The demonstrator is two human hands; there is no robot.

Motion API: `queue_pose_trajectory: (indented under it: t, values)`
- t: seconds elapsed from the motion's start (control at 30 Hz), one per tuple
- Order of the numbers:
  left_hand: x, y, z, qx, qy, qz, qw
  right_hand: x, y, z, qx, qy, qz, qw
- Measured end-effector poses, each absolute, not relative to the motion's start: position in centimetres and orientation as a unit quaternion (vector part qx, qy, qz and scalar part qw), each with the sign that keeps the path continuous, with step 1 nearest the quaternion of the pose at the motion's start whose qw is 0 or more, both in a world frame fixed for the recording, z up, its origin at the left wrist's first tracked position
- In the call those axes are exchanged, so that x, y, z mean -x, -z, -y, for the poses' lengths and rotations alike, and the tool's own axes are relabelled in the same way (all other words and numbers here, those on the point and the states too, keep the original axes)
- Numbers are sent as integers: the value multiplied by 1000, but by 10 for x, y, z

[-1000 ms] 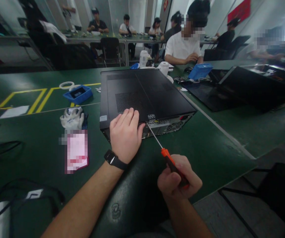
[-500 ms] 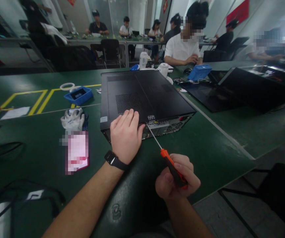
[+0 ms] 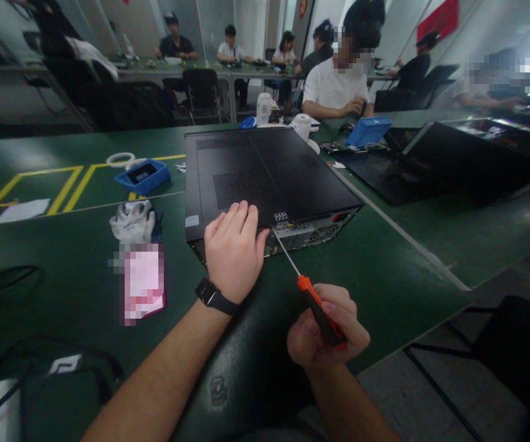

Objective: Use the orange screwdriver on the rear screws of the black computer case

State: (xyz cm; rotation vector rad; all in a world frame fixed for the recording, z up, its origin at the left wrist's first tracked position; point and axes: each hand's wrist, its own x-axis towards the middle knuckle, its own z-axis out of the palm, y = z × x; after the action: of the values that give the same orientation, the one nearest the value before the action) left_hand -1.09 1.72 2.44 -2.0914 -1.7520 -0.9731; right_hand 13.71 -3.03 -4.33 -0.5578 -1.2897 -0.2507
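A black desktop computer case (image 3: 269, 166) lies on its side on the green table, its rear panel facing me. My left hand (image 3: 234, 252) rests on the near edge of its top, fingers stretched out flat over the cover and the thumb by the rear edge. In my right hand (image 3: 331, 328) is a screwdriver (image 3: 308, 288) with an orange and black handle, gripped by closed fingers. Its thin shaft points up and left, the tip at the rear panel's upper edge beside my left thumb. Any screw under the tip is too small to make out.
Left of the case lie grey work gloves (image 3: 134, 222), a pink-edged object (image 3: 144, 279) blurred out, and a blue tray (image 3: 142, 176). Black cables (image 3: 85, 344) run along the lower left. Dark panels (image 3: 471, 159) stand at the right. A person in a white shirt (image 3: 336, 89) sits opposite.
The view has shifted slightly, so the scene sits a little higher and further left. Both hands keep their places at the case, and the screwdriver tip stays at the same spot.
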Motion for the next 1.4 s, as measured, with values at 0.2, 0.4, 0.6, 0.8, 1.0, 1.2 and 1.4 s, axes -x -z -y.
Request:
queue_pose_trajectory:
  t: [0.2, 0.4, 0.6, 0.8, 1.0, 1.2, 1.4]
  values:
    - [11, -23, -18, 718, 334, 598, 128, -137, 46, 26, 245, 117, 579, 769]
    - [11, -23, -18, 718, 335, 597, 122, -137, 44, 29, 271, 111, 582, 758]
    - [11, -24, -16, 716, 341, 598, 116, -138, 46, 31, 270, 101, 579, 763]
    - [11, -23, -17, 718, 329, 601, 124, -137, 46, 29, 259, 98, 575, 770]
    - [10, -24, -17, 717, 331, 602, 119, -137, 45, 29, 258, 100, 572, 773]
    - [11, -23, -17, 716, 329, 603, 127, -136, 42, 31, 274, 98, 574, 766]
    - [10, -23, -16, 714, 331, 603, 129, -137, 43, 33, 285, 97, 578, 758]
